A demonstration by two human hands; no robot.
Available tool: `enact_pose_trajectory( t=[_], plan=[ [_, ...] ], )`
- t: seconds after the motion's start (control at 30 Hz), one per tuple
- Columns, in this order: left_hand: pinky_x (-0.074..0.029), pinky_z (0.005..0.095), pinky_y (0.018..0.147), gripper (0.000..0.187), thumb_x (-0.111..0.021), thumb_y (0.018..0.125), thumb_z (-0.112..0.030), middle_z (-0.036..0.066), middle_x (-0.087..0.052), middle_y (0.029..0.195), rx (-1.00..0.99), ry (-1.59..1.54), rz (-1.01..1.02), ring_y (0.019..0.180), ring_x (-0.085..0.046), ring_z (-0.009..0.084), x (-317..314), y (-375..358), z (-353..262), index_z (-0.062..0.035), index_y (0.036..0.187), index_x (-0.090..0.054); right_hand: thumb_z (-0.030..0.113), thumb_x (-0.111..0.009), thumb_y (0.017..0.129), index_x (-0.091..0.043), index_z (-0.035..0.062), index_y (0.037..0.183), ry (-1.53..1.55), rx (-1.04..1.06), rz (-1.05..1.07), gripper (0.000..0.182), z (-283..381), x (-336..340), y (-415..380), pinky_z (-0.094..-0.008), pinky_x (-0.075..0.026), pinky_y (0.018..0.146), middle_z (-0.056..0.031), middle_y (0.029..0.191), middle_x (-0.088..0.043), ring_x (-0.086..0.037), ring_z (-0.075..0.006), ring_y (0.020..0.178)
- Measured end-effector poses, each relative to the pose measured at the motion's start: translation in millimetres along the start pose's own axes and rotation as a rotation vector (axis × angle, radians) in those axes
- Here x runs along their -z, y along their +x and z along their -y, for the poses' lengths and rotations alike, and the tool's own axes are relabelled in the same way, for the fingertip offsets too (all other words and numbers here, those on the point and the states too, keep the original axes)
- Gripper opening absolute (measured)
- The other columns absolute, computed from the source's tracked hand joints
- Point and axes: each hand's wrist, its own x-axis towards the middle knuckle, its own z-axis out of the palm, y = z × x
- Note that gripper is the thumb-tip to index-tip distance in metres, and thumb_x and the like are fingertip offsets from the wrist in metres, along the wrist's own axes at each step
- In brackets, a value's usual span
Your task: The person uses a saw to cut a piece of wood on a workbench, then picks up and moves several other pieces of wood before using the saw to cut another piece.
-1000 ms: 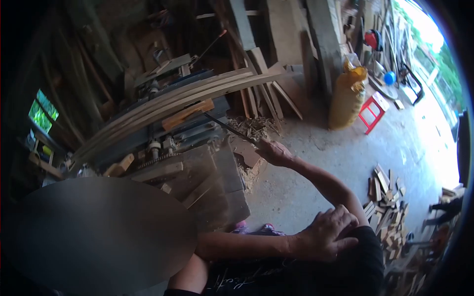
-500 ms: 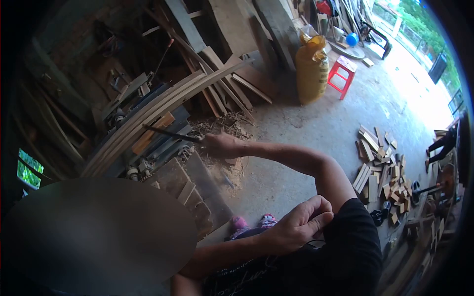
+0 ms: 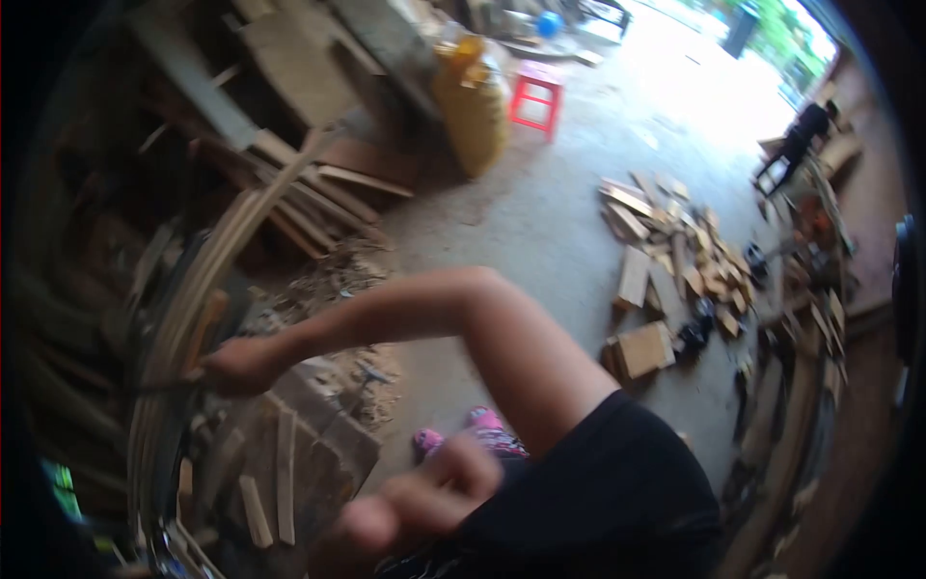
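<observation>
My right hand point(image 3: 243, 367), at the end of an outstretched arm, is closed around a thin dark bar point(image 3: 159, 390). The bar is blurred and overlaps a bundle of long wooden strips point(image 3: 207, 246) on the left. My left hand point(image 3: 424, 492) is close in front of my black shirt point(image 3: 598, 492), its fingers smeared by motion. Below my right hand, loose wood pieces point(image 3: 286, 473) lie on a brownish worn surface point(image 3: 333, 425).
Wood shavings point(image 3: 362, 372) cover the floor beside the strips. Cut wood blocks point(image 3: 644, 349) are heaped on the right. A red stool point(image 3: 536, 96) and a yellow sack point(image 3: 475, 116) stand farther back, near leaning boards point(image 3: 299, 63). Pink shoes point(image 3: 482, 420) show below me.
My view has swung to the right. My right hand has moved left and down along the strips with the dark bar. My left hand has moved lower and left.
</observation>
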Motion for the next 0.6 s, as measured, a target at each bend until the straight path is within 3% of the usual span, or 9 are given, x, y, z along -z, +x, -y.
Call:
enact_pose_trajectory(
  t=[0.03,0.07,0.13,0.23,0.3,0.53,0.6],
  plan=[
    [-0.033,0.0361,0.087,0.073,-0.023,0.09,-0.06,0.014,-0.048,0.097,-0.23,-0.22,-0.004,0.094,-0.046,0.0236,-10,1,19,0.0024,0.1,-0.06,0.025,-0.058,0.078,-0.058,0.0015,0.096,-0.202,0.087,0.086,0.03,14,-5,25,-0.0393,-0.05,0.072,-0.0174,0.085,-0.063,-0.063,-0.0293,0.084],
    [-0.025,0.039,0.096,0.086,-0.021,0.084,-0.07,0.017,-0.047,0.102,-0.187,0.169,-0.017,0.106,-0.04,0.0243,-7,-16,16,0.0035,0.107,-0.058,0.026,-0.058,0.077,-0.06,0.0021,0.092,-0.021,0.178,0.124,0.028,35,-3,39,-0.0389,-0.051,0.071,-0.0164,0.083,-0.064,-0.064,-0.0268,0.082],
    [-0.026,0.039,0.096,0.086,-0.021,0.084,-0.07,0.017,-0.047,0.102,-0.105,0.086,-0.038,0.106,-0.04,0.0245,-3,-20,29,0.0035,0.107,-0.058,0.034,-0.057,0.077,-0.062,0.0066,0.095,-0.258,0.271,0.127,0.033,89,-10,69,-0.0379,-0.052,0.075,-0.0136,0.085,-0.065,-0.064,-0.0261,0.084],
    [-0.026,0.0392,0.096,0.086,-0.021,0.083,-0.071,0.017,-0.046,0.103,-0.066,0.088,-0.046,0.107,-0.04,0.025,3,-23,24,0.0037,0.107,-0.058,0.035,-0.055,0.076,-0.062,0.0084,0.096,-0.292,0.31,0.159,0.034,155,-6,63,-0.0393,-0.051,0.079,-0.0135,0.088,-0.065,-0.063,-0.029,0.086],
    [-0.026,0.0393,0.096,0.087,-0.021,0.083,-0.071,0.017,-0.046,0.104,-0.075,0.119,-0.059,0.107,-0.04,0.0253,8,-27,14,0.0039,0.107,-0.058,0.033,-0.055,0.075,-0.062,0.0067,0.096,-0.147,0.38,0.169,0.034,176,1,46,-0.0414,-0.049,0.081,-0.0148,0.089,-0.065,-0.062,-0.0324,0.088],
    [-0.026,0.0396,0.096,0.088,-0.021,0.083,-0.071,0.017,-0.045,0.107,-0.042,0.202,-0.16,0.108,-0.04,0.0265,0,-52,-20,0.0044,0.108,-0.057,0.031,-0.06,0.071,-0.064,0.0066,0.091,0.036,0.3,0.206,0.031,147,-24,22,-0.0397,-0.049,0.081,-0.0164,0.09,-0.064,-0.061,-0.0314,0.091],
    [-0.026,0.0397,0.096,0.088,-0.021,0.083,-0.072,0.017,-0.044,0.108,-0.016,0.227,-0.188,0.108,-0.04,0.0268,-11,-61,-28,0.0045,0.108,-0.057,0.028,-0.06,0.072,-0.063,0.0048,0.09,0.05,0.37,0.185,0.029,146,-31,8,-0.0406,-0.05,0.078,-0.0169,0.088,-0.064,-0.062,-0.0324,0.089]
  ],
)
